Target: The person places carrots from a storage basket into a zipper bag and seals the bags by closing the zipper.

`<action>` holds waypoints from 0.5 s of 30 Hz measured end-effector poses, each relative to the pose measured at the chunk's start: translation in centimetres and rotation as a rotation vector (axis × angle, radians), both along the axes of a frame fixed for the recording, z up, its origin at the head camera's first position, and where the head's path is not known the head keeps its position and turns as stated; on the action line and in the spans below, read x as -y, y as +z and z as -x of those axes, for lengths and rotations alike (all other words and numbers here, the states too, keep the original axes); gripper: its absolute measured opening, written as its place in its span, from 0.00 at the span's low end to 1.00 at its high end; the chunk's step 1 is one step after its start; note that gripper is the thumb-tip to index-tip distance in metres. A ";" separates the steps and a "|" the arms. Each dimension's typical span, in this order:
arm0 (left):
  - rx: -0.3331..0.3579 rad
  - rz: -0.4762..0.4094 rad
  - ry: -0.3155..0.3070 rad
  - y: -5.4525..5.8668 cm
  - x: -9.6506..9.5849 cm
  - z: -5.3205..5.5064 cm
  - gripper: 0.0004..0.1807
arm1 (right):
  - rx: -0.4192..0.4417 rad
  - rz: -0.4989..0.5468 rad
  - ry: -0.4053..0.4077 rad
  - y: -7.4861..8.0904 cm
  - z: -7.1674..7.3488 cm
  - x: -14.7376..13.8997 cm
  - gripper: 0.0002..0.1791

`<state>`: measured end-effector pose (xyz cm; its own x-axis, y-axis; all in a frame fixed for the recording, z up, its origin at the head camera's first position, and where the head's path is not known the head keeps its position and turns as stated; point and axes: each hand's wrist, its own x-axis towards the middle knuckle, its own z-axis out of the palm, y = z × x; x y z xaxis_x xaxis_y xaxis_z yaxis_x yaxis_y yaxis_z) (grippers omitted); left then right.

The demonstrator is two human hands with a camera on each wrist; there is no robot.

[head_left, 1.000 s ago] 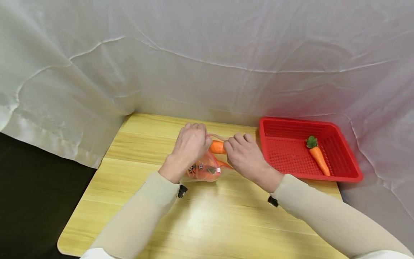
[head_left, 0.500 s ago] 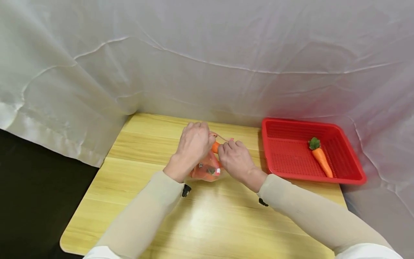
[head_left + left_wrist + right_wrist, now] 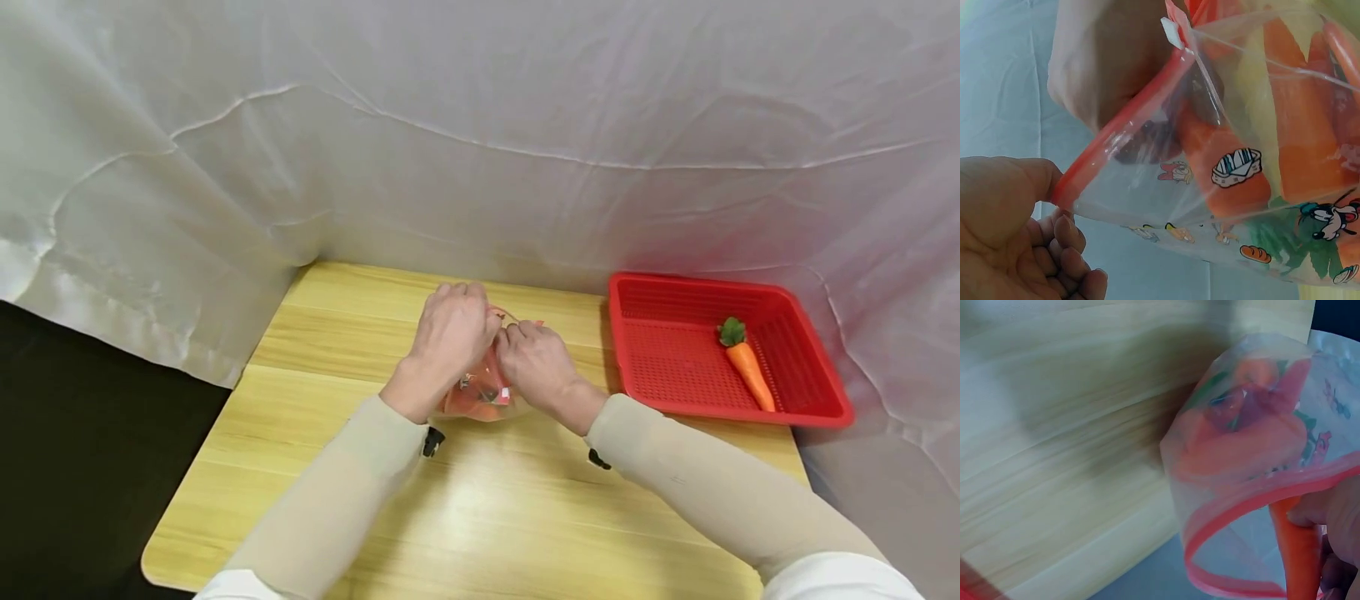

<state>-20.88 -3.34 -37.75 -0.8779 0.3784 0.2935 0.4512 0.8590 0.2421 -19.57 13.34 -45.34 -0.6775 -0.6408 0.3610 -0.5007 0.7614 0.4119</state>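
Observation:
A clear zip bag [image 3: 467,407] with a red-pink rim and cartoon prints bulges with several carrots. My left hand [image 3: 453,333] pinches one corner of its mouth; in the left wrist view, thumb and fingers meet on the red rim [image 3: 1119,128]. My right hand [image 3: 538,362] is at the bag's opening, gripping a carrot [image 3: 1300,556] with the thumb along its side. Through the clear plastic in the left wrist view, that carrot's thick end [image 3: 1229,169] shows inside the bag. A white slider [image 3: 1171,32] sits at the rim. From the head, the hands hide the gripped carrot.
To the right, a red plastic basket [image 3: 663,358] holds one carrot [image 3: 750,375] with a green leafy top. Both stand on a light wooden table [image 3: 480,517], backed by grey-white cloth [image 3: 525,167]. Dark floor [image 3: 90,467] lies beyond the table's left edge.
My right hand has moved left to the bag's mouth, close beside the left hand, taking the carrot inward. The left hand keeps its hold on the rim, almost still.

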 end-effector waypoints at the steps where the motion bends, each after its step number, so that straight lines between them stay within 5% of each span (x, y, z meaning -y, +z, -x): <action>1: 0.008 -0.002 0.003 0.0 0.1 0.0 0.11 | 0.004 0.003 0.001 0.0 0.1 -0.1 0.05; 15: 0.053 -0.039 0.024 0.1 0.1 0.2 0.09 | 0.115 -0.012 -0.002 0.2 0.3 -0.2 0.08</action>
<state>-21.05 -3.43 -37.61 -0.9013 0.3460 0.2607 0.4160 0.8591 0.2980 -19.89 13.53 -45.17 -0.7151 -0.6433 0.2736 -0.5437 0.7578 0.3606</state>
